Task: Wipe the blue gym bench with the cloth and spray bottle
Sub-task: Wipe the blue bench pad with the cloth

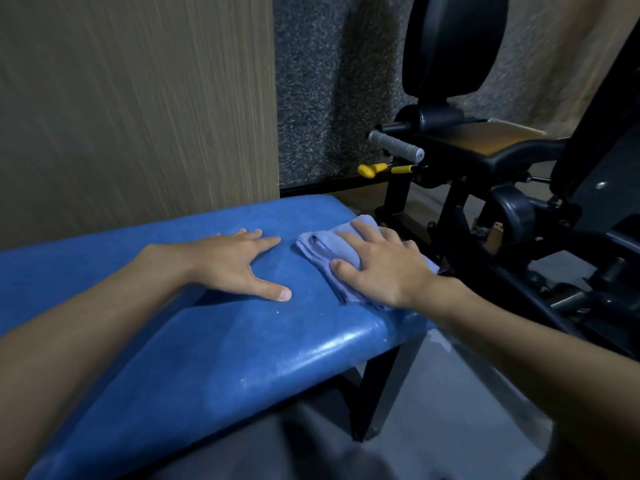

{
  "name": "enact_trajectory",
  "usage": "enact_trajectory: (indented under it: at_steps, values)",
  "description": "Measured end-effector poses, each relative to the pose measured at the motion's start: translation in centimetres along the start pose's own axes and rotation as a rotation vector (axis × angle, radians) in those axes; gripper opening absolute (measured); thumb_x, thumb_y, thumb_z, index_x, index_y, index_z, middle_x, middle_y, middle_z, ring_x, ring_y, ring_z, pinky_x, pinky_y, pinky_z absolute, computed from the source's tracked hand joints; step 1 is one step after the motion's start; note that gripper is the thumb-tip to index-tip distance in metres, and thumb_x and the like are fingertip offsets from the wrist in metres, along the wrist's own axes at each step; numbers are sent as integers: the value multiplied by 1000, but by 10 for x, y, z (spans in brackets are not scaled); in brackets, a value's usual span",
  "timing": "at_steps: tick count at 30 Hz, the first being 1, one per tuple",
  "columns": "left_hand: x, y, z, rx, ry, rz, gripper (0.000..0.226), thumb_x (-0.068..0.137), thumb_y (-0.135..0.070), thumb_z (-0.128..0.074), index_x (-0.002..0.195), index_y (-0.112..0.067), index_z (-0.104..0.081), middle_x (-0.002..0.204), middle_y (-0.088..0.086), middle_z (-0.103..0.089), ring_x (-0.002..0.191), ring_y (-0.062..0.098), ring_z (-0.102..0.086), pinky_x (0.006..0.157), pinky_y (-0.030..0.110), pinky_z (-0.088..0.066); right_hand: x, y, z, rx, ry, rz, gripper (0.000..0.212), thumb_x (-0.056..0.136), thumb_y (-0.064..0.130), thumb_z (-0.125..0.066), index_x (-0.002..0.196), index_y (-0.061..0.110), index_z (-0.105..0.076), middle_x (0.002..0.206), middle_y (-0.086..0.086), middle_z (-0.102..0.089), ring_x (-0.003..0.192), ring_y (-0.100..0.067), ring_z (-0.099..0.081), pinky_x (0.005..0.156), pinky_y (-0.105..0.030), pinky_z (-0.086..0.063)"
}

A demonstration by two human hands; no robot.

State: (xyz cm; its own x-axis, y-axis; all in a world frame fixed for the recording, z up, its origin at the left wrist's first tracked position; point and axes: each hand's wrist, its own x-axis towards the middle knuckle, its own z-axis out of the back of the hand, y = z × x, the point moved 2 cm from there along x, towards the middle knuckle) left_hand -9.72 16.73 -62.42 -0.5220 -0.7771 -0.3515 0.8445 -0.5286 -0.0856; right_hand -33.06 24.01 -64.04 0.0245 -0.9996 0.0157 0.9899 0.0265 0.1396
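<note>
The head camera looks down at a blue gym bench [214, 341]. The bench runs from the lower left to the middle of the picture. Its padded top is bright blue, and the near edge shines where the light hits it. A black leg [377, 393] holds up the right end.

The person's left hand [235, 265] lies flat on the bench top. Its fingers are straight and spread wide, and it holds nothing.

The cloth [318, 247] is pale blue and folded into a thick pad. It lies on the bench top, close to the right end, just beside the left hand but not touching it. The right hand [381, 268] rests on top of the cloth and presses it down. The fingers lie stretched over it and the thumb sits on its near side. The hand is not wrapped around the cloth.

Behind the bench stands a wooden wall panel [138, 109], next to a grey speckled wall [329, 81]. To the right is a black gym machine [485, 157] with a tall black back pad [453, 43]. It also has a grey handle [396, 145] and a yellow knob [369, 169]. The floor [450, 393] below is grey.
</note>
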Motion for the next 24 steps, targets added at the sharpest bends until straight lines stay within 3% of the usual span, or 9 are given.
enact_trajectory:
  at_steps: [5,8,12,16,21,24]
  values:
    - [-5,0,0,87,-68,-9,141,34,-109,-22,156,-40,-5,166,-4,-1,152,13,2,122,41,-8,-53,2,-2,-83,-28,295,71,82,72,-10,148,47,-19,163,15,-5,149,-25,-3,115,-52,-12]
    - [-17,-3,-4,110,-206,-62,120,47,-106,-18,152,-47,-16,164,-9,-13,150,10,-9,119,39,-18,-42,-11,3,-74,-29,374,70,82,73,-11,146,48,-23,161,16,-9,147,-22,-8,113,-51,-18]
    - [-35,-7,-12,52,-150,7,104,59,-98,-31,150,-50,-17,164,-8,-11,150,10,-10,119,41,-18,1,-24,6,69,-45,176,56,92,62,-34,145,46,-28,159,14,-15,144,-23,-16,109,-52,-22]
    - [-44,-10,-21,19,-197,8,102,63,-96,-28,152,-47,-17,165,-6,-12,150,12,-12,120,37,-16,20,-24,1,128,-37,12,55,91,65,-35,141,44,-30,156,10,-20,138,-34,-27,103,-54,-27]
    - [-52,-5,-24,49,-181,-34,107,62,-98,-21,154,-43,-15,165,-6,-9,151,13,-9,120,34,-13,-36,13,0,-119,-68,282,82,75,82,-16,146,43,-22,158,13,-16,146,-28,-12,112,-53,-19]
    - [-54,3,-27,73,-207,-67,112,57,-101,-6,153,-45,-12,165,-7,-7,151,12,-5,121,36,-11,-60,25,-3,-148,-86,426,74,77,80,-20,144,48,-24,158,17,-17,147,-27,-10,115,-52,-15]
